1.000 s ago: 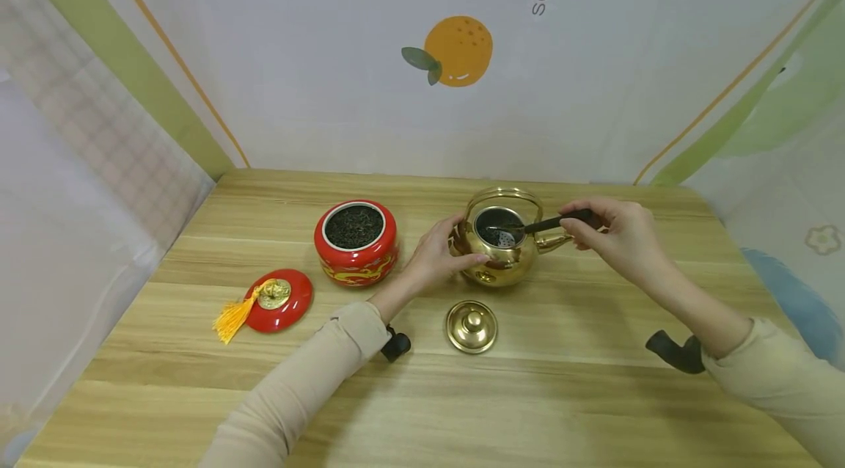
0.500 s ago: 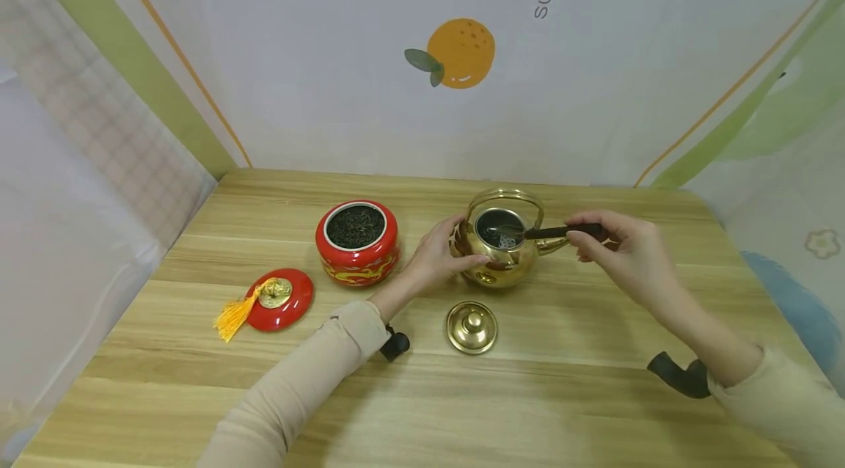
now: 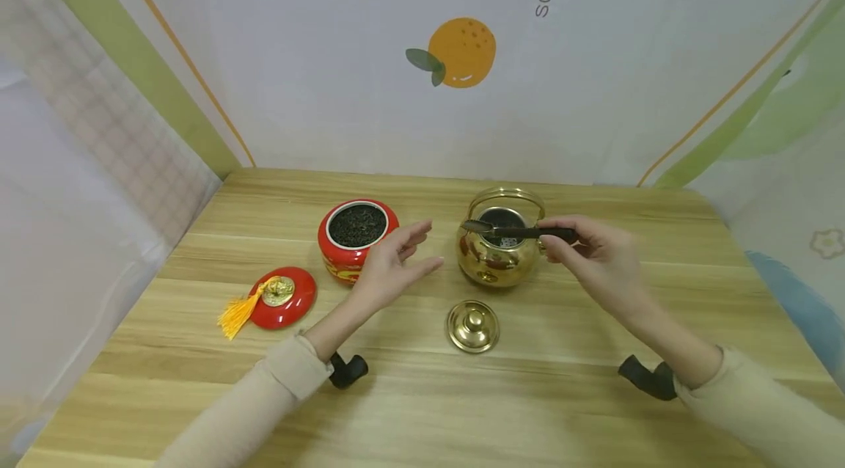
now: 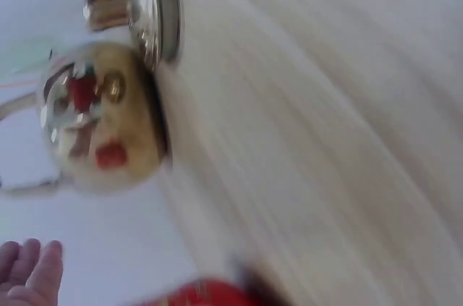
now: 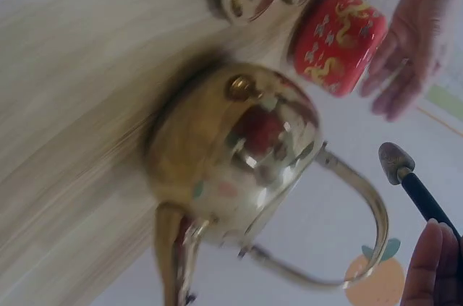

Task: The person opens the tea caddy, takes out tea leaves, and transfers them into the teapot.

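Note:
My right hand (image 3: 604, 255) pinches the dark handle of a small tea scoop (image 3: 521, 232) and holds it level over the mouth of a gold kettle (image 3: 496, 268). The scoop's head points left, over the kettle's near left rim. Dark bits and a perforated plate show inside the kettle. My left hand (image 3: 386, 266) is held with fingers spread and nothing in it, between the kettle and a red jar (image 3: 338, 257). It overlaps the jar's right side in the head view. Dark tea leaves (image 3: 357, 225) fill the jar nearly to its white rim.
A gold kettle lid (image 3: 473, 327) lies in front of the kettle. Left of the jar is a red lid (image 3: 287, 306) with a yellow tassel (image 3: 236, 315). Everything stands on a wooden table (image 3: 502, 402), with a printed cloth (image 3: 317, 101) behind it.
My left hand has let go of the kettle and moved left toward the jar. My right hand has raised the scoop out of the kettle and shifted slightly left.

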`<state>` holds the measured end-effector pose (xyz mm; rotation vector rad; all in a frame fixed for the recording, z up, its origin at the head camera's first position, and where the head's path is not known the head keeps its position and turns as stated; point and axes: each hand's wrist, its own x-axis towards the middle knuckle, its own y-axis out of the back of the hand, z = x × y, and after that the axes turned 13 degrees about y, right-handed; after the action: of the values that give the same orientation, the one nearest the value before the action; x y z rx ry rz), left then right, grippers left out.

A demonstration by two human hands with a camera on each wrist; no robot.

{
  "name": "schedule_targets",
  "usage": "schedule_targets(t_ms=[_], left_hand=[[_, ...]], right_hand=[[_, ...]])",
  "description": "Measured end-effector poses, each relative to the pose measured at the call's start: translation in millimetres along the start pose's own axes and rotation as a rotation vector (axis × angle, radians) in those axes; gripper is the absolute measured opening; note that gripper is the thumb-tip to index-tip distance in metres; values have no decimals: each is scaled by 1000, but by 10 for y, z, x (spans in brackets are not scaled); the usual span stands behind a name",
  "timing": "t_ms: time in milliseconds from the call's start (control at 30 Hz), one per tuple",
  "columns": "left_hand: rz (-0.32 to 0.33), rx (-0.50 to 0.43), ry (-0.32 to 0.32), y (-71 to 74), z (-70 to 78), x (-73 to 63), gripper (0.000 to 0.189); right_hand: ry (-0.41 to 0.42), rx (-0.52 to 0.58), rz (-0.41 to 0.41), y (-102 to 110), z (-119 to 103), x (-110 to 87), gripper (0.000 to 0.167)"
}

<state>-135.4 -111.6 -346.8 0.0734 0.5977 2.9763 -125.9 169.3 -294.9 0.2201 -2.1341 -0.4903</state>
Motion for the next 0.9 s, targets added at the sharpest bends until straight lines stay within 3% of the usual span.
schedule_targets(t_ms=[67, 167, 333, 400, 600, 900], left_hand=[[76, -39, -46, 153, -12, -61, 54], [164, -56, -51, 417, -19, -137, 52], [245, 27, 54, 822, -244, -167, 60], [246, 61, 109, 927, -328, -177, 65], [150, 131, 213, 1028, -506, -179, 77], [136, 146, 228, 1005, -589, -116, 82]], right_hand=[[-13, 17, -8, -79, 1, 36, 24], [-31, 40, -28, -213, 4, 107, 21], [-52, 94, -82, -467, -1, 272, 18], [-54, 104, -101, -569, -7, 339, 17], [-57, 95, -151, -873, -9, 516, 15], [-110, 79, -236, -1234, 54, 688, 14]])
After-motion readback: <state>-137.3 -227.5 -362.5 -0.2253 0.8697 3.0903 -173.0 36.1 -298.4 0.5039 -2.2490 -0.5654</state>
